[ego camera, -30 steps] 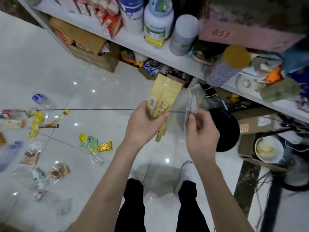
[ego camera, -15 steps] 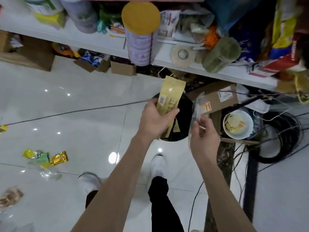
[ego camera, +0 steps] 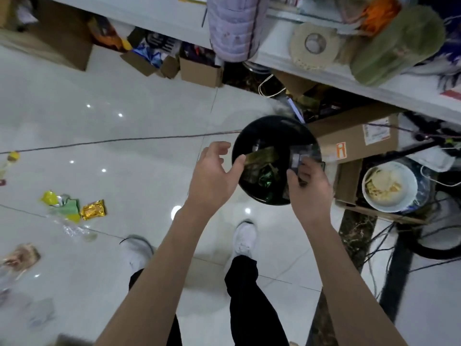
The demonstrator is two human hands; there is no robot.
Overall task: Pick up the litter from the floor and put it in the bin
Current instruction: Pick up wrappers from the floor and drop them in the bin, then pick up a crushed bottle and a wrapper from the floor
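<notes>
A round black bin stands on the white tiled floor under a shelf. My left hand hovers at its left rim with fingers spread and holds nothing. The gold packet lies tilted inside the bin, just past my left thumb, above other wrappers. My right hand is over the bin's right rim and pinches a clear plastic wrapper. More litter lies on the floor to the left: yellow and green wrappers, a gold wrapper, a crumpled clear wrapper and a brown one.
A cluttered white shelf overhangs the bin. Cardboard boxes and a white bowl of food scraps sit right of the bin, with tangled cables beyond. A thin black cable crosses the floor. My white shoes stand just before the bin.
I stepped up to the bin and both hands moved over it. My left hand opened and let go of the gold packet, which dropped in. The right hand kept the clear wrapper.
</notes>
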